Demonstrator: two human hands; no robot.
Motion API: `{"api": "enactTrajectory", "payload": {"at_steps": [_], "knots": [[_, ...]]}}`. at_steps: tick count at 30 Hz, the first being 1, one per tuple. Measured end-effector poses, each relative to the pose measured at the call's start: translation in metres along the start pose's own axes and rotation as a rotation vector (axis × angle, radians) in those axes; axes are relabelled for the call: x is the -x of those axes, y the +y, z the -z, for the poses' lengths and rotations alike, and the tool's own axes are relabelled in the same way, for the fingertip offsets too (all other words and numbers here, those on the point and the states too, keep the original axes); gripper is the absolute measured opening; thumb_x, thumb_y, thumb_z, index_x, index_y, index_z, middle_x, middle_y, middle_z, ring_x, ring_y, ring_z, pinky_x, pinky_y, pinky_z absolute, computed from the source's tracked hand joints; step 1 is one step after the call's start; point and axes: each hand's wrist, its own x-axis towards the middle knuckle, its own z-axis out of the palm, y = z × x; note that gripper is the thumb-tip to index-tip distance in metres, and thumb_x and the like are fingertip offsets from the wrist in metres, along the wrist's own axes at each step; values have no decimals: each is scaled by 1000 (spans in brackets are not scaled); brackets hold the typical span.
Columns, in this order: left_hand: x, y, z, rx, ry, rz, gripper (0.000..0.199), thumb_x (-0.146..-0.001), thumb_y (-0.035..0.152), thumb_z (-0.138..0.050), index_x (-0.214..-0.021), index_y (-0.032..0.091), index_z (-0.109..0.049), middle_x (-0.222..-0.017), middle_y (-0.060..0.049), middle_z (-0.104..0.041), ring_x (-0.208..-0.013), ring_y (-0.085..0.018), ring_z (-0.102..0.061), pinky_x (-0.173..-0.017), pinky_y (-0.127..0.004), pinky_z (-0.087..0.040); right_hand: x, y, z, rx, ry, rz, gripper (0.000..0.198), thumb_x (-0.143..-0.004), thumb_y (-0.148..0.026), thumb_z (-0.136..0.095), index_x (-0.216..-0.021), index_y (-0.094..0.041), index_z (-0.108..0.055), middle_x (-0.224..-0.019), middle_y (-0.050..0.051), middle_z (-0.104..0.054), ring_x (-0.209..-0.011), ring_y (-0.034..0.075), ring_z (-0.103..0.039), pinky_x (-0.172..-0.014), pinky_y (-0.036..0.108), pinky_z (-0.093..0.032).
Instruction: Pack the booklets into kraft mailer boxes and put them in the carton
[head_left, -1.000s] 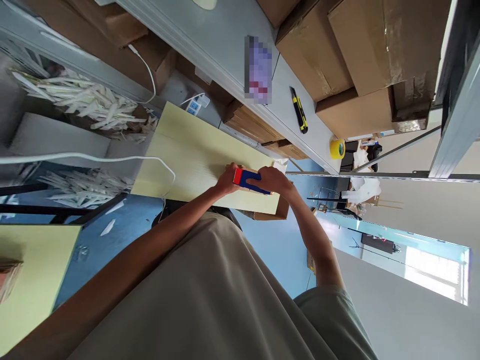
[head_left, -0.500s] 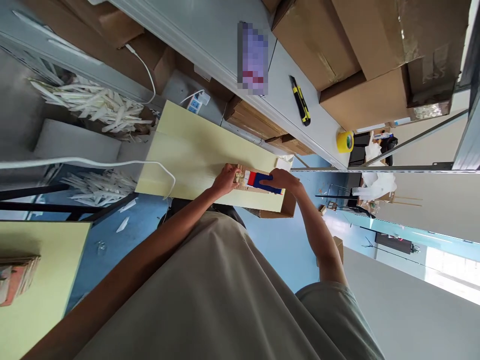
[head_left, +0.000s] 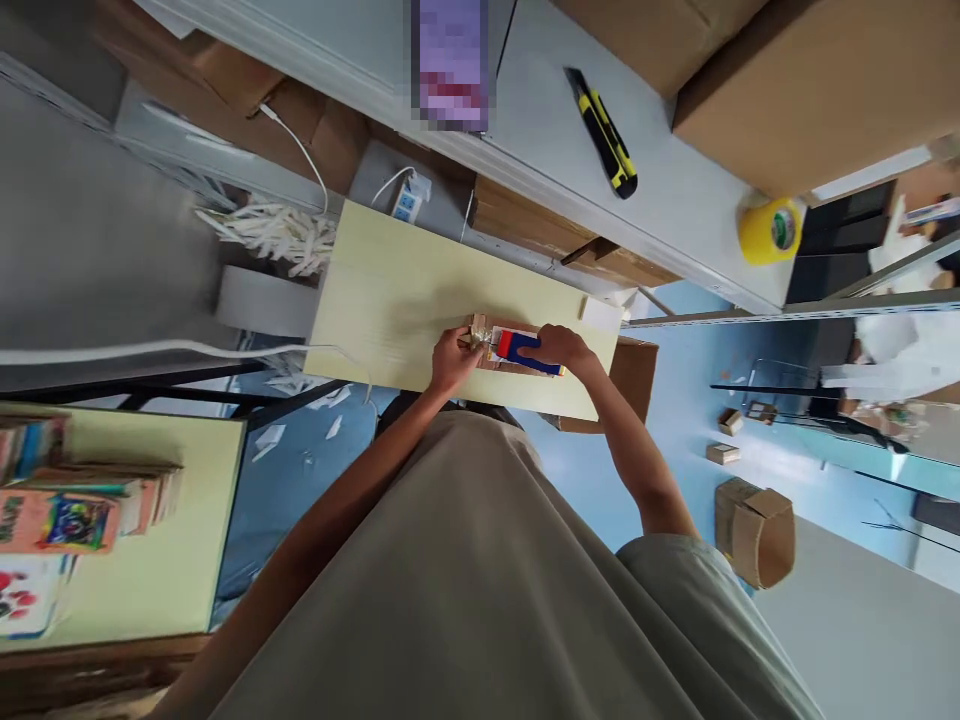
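Note:
In the head view, a narrow piece of brown cardboard (head_left: 477,325) with shiny clear tape at its left end lies on the pale yellow table (head_left: 390,270). My left hand (head_left: 453,360) pinches that taped end. On the cardboard rests a blue item with a red band (head_left: 517,350), with white showing beside it; its exact kind is unclear. My right hand (head_left: 561,348) is closed around the right part of the blue item, the thumb lying across it.
A yellow-black utility knife (head_left: 606,140) and a yellow tape roll (head_left: 771,230) lie on the grey shelf (head_left: 540,110). A power strip (head_left: 407,205) sits behind the table. Books (head_left: 82,515) are stacked on another table at left. An open carton (head_left: 754,535) stands on the floor.
The view has shifted, bringing more of the books at left and the floor carton into sight. Both hands keep their places at the cardboard and the blue item.

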Motion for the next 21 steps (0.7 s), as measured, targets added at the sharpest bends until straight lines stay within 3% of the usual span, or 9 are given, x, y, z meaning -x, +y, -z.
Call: {"api": "enactTrajectory", "payload": {"at_steps": [2, 6, 11, 14, 17, 21], "knots": [[2, -1, -11, 38, 116, 39, 26, -95, 37, -81, -114, 20, -83, -112, -10, -84, -88, -23, -78, -90, -36, -62, -3, 5, -4, -20, 16, 33, 63, -104, -68, -76, -136, -14, -79, -133, 24, -84, -124, 37, -81, -99, 38, -62], [4, -5, -24, 80, 278, 58, 29, -101, 43, -77, -112, 17, -87, -105, -10, -84, -92, -24, -78, -91, -35, -61, -11, 13, -8, -73, 46, 112, 63, -104, -66, -77, -140, -14, -78, -134, 24, -84, -127, 38, -81, -102, 39, -62], [4, -9, -29, 27, 367, 63, 30, -104, 44, -75, -111, 17, -87, -118, -14, -83, -110, -25, -78, -101, -36, -62, -16, 14, -4, -130, 56, 199, 57, -108, -54, -73, -146, -12, -75, -141, 25, -81, -133, 38, -78, -106, 42, -62], [5, -6, -28, -46, 393, 46, 25, -105, 37, -74, -110, 17, -87, -119, -14, -83, -115, -25, -77, -107, -36, -61, -9, 28, 2, -159, 30, 261, 57, -108, -52, -74, -147, -11, -75, -140, 24, -81, -132, 38, -78, -105, 42, -61], [5, 0, -27, -109, 414, 45, 21, -105, 34, -73, -107, 17, -85, -118, -14, -82, -116, -25, -77, -109, -37, -60, 7, 77, 5, -192, 26, 301, 55, -106, -57, -76, -136, -12, -80, -124, 22, -85, -117, 36, -81, -96, 39, -61], [5, 7, -25, -190, 415, 39, 21, -105, 35, -73, -103, 18, -84, -114, -12, -82, -115, -26, -77, -110, -36, -58, 26, 177, -1, -205, -36, 239, 56, -103, -69, -76, -108, -14, -84, -95, 16, -84, -90, 30, -80, -80, 35, -57]]}}
